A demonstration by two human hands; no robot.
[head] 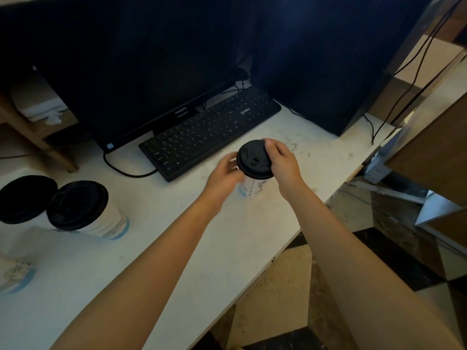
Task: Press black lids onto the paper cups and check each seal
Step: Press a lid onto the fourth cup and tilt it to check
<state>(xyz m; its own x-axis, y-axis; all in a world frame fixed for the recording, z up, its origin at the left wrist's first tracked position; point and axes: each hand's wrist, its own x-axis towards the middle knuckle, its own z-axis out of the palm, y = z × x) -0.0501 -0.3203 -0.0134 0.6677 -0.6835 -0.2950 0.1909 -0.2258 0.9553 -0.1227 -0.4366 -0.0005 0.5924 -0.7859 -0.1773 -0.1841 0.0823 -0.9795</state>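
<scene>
A white paper cup with blue print stands on the white desk, right of centre. A black lid sits on top of it. My left hand wraps the cup's left side. My right hand grips the lid's right rim, fingers curled over its edge. At the far left stand two more cups, one capped by a black lid and behind it another with a black lid. A further paper cup shows partly at the left edge.
A black keyboard lies just behind the held cup, with a dark monitor behind it. A dark box stands at the back right. Cables hang at the right. The desk's edge runs diagonally below my arms.
</scene>
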